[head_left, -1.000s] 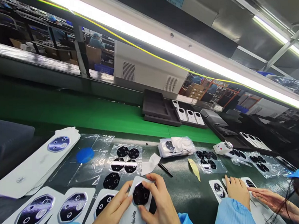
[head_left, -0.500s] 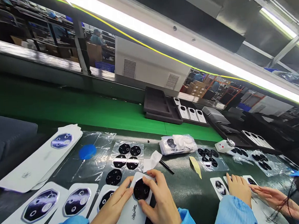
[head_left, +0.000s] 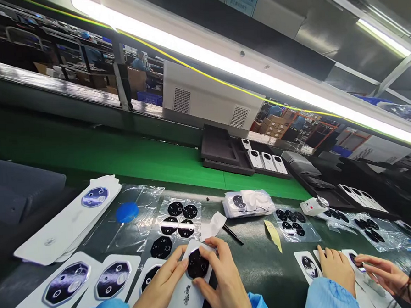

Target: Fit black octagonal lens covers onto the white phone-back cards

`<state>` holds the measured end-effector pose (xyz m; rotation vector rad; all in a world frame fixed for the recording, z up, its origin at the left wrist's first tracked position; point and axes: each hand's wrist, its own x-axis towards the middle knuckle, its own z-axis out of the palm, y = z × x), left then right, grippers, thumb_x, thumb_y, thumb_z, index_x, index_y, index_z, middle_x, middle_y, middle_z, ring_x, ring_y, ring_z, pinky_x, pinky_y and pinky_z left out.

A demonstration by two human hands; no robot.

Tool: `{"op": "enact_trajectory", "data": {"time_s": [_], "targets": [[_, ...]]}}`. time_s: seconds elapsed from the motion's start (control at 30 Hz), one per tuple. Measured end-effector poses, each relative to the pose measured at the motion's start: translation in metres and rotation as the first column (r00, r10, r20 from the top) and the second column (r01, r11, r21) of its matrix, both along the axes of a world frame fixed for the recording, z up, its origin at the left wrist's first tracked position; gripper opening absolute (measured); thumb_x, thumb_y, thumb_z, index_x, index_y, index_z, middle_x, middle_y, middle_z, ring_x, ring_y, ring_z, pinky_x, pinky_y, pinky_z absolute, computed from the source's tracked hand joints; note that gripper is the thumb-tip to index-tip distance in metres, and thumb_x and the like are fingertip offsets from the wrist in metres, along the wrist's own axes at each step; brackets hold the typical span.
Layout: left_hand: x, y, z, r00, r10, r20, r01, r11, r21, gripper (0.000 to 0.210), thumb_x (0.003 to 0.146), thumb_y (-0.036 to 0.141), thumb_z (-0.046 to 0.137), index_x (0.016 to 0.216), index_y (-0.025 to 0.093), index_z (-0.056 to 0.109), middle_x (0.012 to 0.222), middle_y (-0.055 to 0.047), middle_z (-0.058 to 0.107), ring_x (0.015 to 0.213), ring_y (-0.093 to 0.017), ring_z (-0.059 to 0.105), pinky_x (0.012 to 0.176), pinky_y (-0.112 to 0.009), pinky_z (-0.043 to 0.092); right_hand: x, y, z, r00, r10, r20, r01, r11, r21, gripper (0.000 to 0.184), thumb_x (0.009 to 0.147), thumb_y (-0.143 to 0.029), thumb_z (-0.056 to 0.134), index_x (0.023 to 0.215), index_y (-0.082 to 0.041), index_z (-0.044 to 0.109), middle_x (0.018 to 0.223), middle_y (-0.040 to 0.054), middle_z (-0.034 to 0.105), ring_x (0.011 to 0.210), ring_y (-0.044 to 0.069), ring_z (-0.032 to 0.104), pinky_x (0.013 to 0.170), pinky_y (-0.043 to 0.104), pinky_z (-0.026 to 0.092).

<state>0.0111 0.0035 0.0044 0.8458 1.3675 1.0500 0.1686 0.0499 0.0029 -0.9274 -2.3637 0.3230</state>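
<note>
As we look across the desk [head_left: 263, 266] from the left, a stack of long white panels [head_left: 48, 240] lies slantwise, then a blue disc [head_left: 127, 213] on clear plastic film [head_left: 144, 198]. Directly in front of us, our left hand [head_left: 168, 275] grasps the left edge of a printed panel [head_left: 184, 307], marked with dark characters. On that panel's far end sits a black octagonal plate [head_left: 198, 263]; our right hand [head_left: 224, 279] has it pinched, thumb and fingertips at its rim. Farther right, past a black pen [head_left: 233, 234] and yellow paper [head_left: 272, 235], a co-worker's hands [head_left: 338, 269] touch other white panels.
</note>
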Motion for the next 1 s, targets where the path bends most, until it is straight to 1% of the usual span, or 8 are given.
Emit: {"op": "enact_trajectory", "data": {"time_s": [0.27,0.47,0.53,0.6,0.67,0.73,0.83,1.0], "targets": [[0.0,0.002,-0.003,1.0,0.013,-0.024,-0.013,1.0,0.025,0.048,0.081,0.048,0.048,0.121,0.025,0.061,0.133,0.001,0.059,0.136,-0.029,0.037,0.106,-0.036,0.039,0.001,0.002,-0.005,1.0,0.007,-0.024,-0.006,1.0,0.014,0.064,0.061,0.004,0.069,0.115,-0.022,0.048,0.116,0.0121,0.052,0.107,0.028,0.059,0.084,0.037,0.057],[-0.003,0.005,-0.012,0.999,-0.05,0.005,0.05,0.998,0.039,0.057,0.081,0.055,0.049,0.127,0.023,0.055,0.137,-0.002,0.055,0.131,-0.029,0.042,0.102,-0.032,0.042,-0.001,0.002,-0.002,1.0,-0.002,-0.026,0.001,1.0,-0.023,0.063,0.06,0.005,0.072,0.112,-0.023,0.049,0.115,0.0112,0.052,0.104,0.027,0.06,0.083,0.039,0.058],[-0.004,0.006,-0.014,0.997,-0.079,0.012,0.079,0.996,0.033,0.059,0.08,0.058,0.049,0.128,0.024,0.053,0.132,-0.003,0.06,0.119,-0.028,0.054,0.096,-0.031,0.046,0.0,0.002,-0.002,1.0,-0.004,-0.03,0.003,0.999,-0.035,0.061,0.062,0.004,0.071,0.111,-0.024,0.049,0.114,0.0105,0.052,0.104,0.027,0.06,0.083,0.04,0.058],[-0.005,0.006,-0.013,0.992,-0.121,0.038,0.121,0.993,0.013,0.062,0.081,0.061,0.047,0.133,0.026,0.048,0.12,-0.004,0.066,0.095,-0.025,0.066,0.087,-0.032,0.051,0.0,0.002,-0.002,0.999,-0.004,-0.033,0.003,1.0,-0.029,0.06,0.063,0.002,0.072,0.111,-0.024,0.049,0.114,0.0102,0.052,0.104,0.027,0.06,0.082,0.04,0.058],[-0.005,0.006,-0.012,0.984,-0.167,0.063,0.167,0.986,0.009,0.065,0.083,0.064,0.045,0.136,0.026,0.043,0.106,-0.003,0.072,0.074,-0.021,0.068,0.077,-0.031,0.053,0.0,0.002,-0.003,0.999,-0.008,-0.037,0.007,1.0,-0.023,0.06,0.063,0.001,0.073,0.112,-0.025,0.049,0.115,0.0103,0.052,0.104,0.027,0.06,0.083,0.041,0.058],[-0.005,0.005,-0.012,0.981,-0.184,0.063,0.183,0.983,0.023,0.064,0.083,0.064,0.045,0.135,0.026,0.043,0.096,-0.002,0.074,0.066,-0.019,0.067,0.073,-0.03,0.053,-0.001,0.002,-0.005,0.999,-0.01,-0.047,0.009,1.0,-0.022,0.061,0.064,0.001,0.073,0.113,-0.025,0.048,0.115,0.0102,0.052,0.105,0.028,0.06,0.083,0.042,0.057],[-0.005,0.005,-0.011,0.989,-0.145,0.018,0.144,0.989,0.042,0.056,0.085,0.059,0.046,0.131,0.026,0.048,0.098,-0.001,0.074,0.071,-0.019,0.067,0.078,-0.029,0.052,-0.001,0.003,-0.006,0.998,0.001,-0.069,-0.003,1.0,-0.021,0.064,0.062,0.003,0.074,0.114,-0.025,0.048,0.114,0.01,0.052,0.106,0.028,0.059,0.084,0.042,0.057],[-0.007,0.006,-0.004,0.99,-0.128,-0.054,0.132,0.988,0.083,0.053,0.083,0.055,0.048,0.125,0.023,0.056,0.125,-0.003,0.064,0.112,-0.026,0.059,0.095,-0.03,0.046,0.0,0.004,-0.006,0.997,0.008,-0.082,-0.009,1.0,-0.013,0.069,0.054,0.006,0.081,0.111,-0.02,0.05,0.112,0.0111,0.052,0.104,0.027,0.059,0.084,0.04,0.057]]}}
